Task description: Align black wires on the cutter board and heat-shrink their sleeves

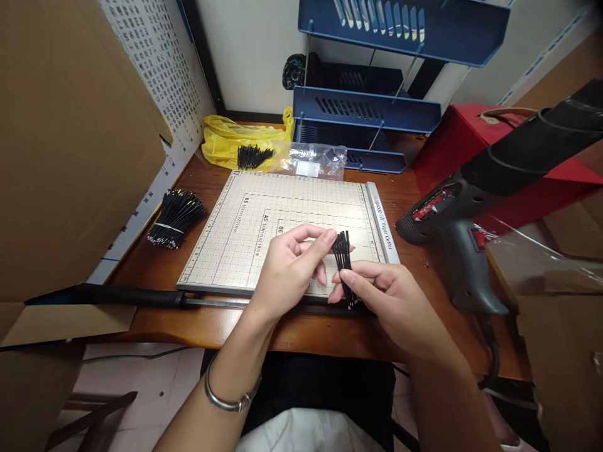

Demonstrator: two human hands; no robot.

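Note:
Both hands hold a small bunch of short black wires (343, 254) over the near right part of a paper cutter (226, 232). My left hand (299, 260) pinches the upper end between thumb and fingers. Lower down, my right hand (377, 285) grips the same bunch, and light-coloured tips stick out below it. On the table to the left lies a thick bundle of black wires (181, 216) tied with a pale band. Behind the cutter, more black wires (254, 157) lie on or in a clear plastic bag (301, 157); I cannot tell which.
The cutter's black handle (132, 295) runs along the front edge. A heat gun (471, 232) stands at the right before a red box (471, 144). Blue trays (367, 110) and a yellow bag (245, 132) are at the back. Cardboard (70, 150) walls the left side.

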